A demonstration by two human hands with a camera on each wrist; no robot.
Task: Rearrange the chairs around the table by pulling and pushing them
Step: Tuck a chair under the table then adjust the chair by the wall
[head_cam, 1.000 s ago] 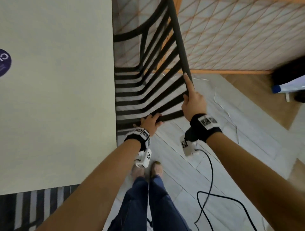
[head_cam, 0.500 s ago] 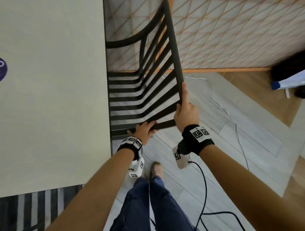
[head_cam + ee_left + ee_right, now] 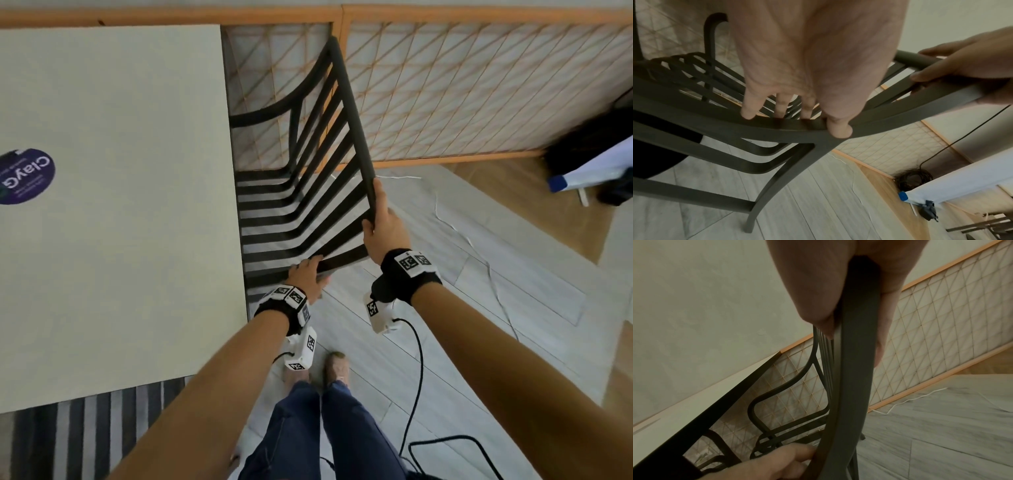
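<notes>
A black slatted chair stands against the right edge of the cream table, its seat partly under the tabletop. My left hand curls its fingers over the chair's near armrest bar, thumb on the outer side. My right hand grips the top rail of the chair's back, forefinger laid along it. In the left wrist view the chair's legs stand on the pale floor.
A lattice screen with an orange frame runs close behind the chair. A striped rug lies under the table. Cables trail on the floor near my feet. A white and blue object lies at right.
The chair and both hands have shifted slightly toward me and left along the table edge; the view has tilted up, showing more of the screen. Both grips are unchanged.
</notes>
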